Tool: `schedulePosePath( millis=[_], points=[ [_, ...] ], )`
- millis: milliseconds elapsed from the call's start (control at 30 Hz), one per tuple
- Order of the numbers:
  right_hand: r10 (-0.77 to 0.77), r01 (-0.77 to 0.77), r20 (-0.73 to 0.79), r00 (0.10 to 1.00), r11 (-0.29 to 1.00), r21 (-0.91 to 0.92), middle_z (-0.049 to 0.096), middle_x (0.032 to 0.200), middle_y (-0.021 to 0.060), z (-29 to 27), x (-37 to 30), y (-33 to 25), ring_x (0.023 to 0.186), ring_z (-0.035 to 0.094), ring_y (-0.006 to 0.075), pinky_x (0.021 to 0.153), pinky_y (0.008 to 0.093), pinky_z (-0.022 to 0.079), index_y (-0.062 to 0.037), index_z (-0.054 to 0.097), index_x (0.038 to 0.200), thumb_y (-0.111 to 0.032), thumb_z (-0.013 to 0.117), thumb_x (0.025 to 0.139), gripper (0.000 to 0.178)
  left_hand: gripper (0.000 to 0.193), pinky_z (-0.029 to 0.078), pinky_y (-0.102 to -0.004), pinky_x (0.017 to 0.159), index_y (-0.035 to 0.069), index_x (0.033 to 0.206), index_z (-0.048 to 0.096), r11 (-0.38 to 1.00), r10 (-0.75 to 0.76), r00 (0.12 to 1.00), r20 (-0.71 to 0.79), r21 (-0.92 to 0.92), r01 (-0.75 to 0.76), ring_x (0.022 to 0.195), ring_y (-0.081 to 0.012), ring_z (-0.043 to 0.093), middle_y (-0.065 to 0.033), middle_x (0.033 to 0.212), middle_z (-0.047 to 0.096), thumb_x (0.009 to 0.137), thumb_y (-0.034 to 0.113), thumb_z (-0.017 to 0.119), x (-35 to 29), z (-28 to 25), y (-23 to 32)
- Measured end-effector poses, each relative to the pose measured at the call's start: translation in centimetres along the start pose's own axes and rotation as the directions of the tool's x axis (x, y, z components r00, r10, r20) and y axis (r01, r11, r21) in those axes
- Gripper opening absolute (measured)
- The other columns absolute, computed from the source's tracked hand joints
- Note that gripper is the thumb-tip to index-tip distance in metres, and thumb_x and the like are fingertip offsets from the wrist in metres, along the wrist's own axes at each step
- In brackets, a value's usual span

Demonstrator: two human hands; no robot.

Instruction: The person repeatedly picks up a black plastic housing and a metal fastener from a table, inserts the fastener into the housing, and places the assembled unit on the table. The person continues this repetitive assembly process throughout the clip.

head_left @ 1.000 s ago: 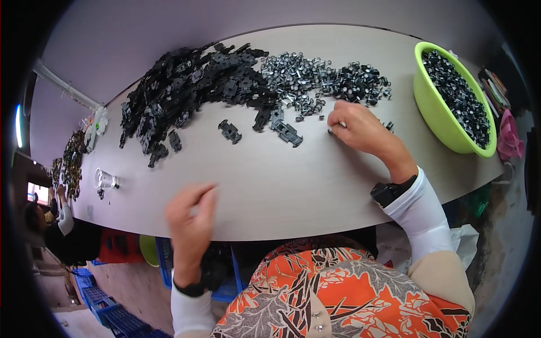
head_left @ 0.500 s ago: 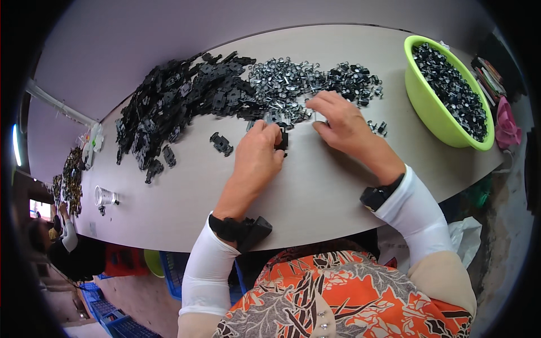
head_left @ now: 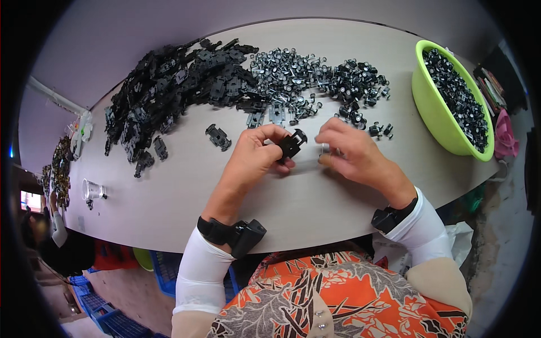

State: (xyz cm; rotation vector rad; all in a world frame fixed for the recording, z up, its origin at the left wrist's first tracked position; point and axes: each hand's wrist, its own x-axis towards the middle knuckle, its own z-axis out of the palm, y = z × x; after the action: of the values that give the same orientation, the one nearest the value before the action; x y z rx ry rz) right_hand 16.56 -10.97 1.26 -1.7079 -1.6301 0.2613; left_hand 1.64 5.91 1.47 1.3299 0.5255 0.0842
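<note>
My left hand (head_left: 251, 155) grips a black plastic toy car chassis (head_left: 292, 144) between thumb and fingers, lifted above the table. Just right of it, my right hand (head_left: 360, 155) pinches a small wheel axle (head_left: 322, 151), a thin metal rod whose ends the fingers partly hide. The chassis and the axle are apart. Beyond my hands lies a heap of silvery wheel axles (head_left: 284, 70), joined by a darker heap of wheel axles (head_left: 355, 81). Black chassis fill a large pile (head_left: 174, 84) at the left, and one single chassis (head_left: 218, 137) lies near my left hand.
A lime-green basin (head_left: 431, 107) full of wheel axles stands at the right. At the left are a clear plastic cup (head_left: 92, 189) on its side and, farther off, another person (head_left: 62, 242) beside a brownish heap of parts (head_left: 61, 163). Blue crates (head_left: 166, 273) sit below the table edge.
My left hand has raised and tilted the chassis toward my right hand. My right hand has drawn back from the axle heap toward me with an axle. The view has shifted slightly.
</note>
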Motion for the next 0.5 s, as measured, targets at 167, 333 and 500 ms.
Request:
schedulePosePath(
  millis=[167, 333, 500],
  points=[
    [-0.033, 0.062, -0.16, 0.987, 0.982, 0.178, 0.058, 0.099, 0.0104, 0.4, -0.5, -1.3, 0.072, 0.06, 0.0213, 0.061, 0.0304, 0.05, -0.0036, 0.058, 0.106, 0.005, 0.068, 0.07, 0.039, 0.021, 0.054, -0.0244, 0.053, -0.004, 0.101, 0.059, 0.967, -0.024, 0.987, 0.16, -0.246, 0.063, 0.068, -0.0156, 0.064, -0.008, 0.084, 0.063, 0.081, 0.001, 0.057, -0.2, 1.2, -0.6],
    [-0.074, 0.087, -0.164, 0.984, 0.993, 0.075, 0.059, 0.096, 0.0125, 0.0, -1.0, -1.8, 0.082, 0.059, 0.0282, 0.067, 0.0336, 0.05, -0.0032, 0.058, 0.107, 0.006, 0.069, 0.065, 0.044, 0.015, 0.046, -0.0202, 0.047, 0.001, 0.094, 0.062, 0.967, -0.038, 0.987, 0.155, -0.243, 0.076, 0.059, -0.0097, 0.059, -0.0047, 0.08, 0.063, 0.085, 0.013, 0.066, 0.3, 1.1, -1.8],
    [-0.24, 0.226, -0.193, 0.951, 0.97, -0.09, 0.059, 0.094, 0.012, 0.2, -0.8, -1.4, 0.085, 0.057, 0.03, 0.07, 0.0355, 0.048, -0.0033, 0.057, 0.105, 0.006, 0.069, 0.061, 0.046, 0.012, 0.04, -0.0175, 0.045, 0.005, 0.09, 0.062, 0.952, -0.068, 0.974, 0.215, -0.278, 0.128, 0.056, -0.0058, 0.056, -0.001, 0.077, 0.061, 0.085, 0.016, 0.066, 0.6, 1.2, -2.5]
  ],
)
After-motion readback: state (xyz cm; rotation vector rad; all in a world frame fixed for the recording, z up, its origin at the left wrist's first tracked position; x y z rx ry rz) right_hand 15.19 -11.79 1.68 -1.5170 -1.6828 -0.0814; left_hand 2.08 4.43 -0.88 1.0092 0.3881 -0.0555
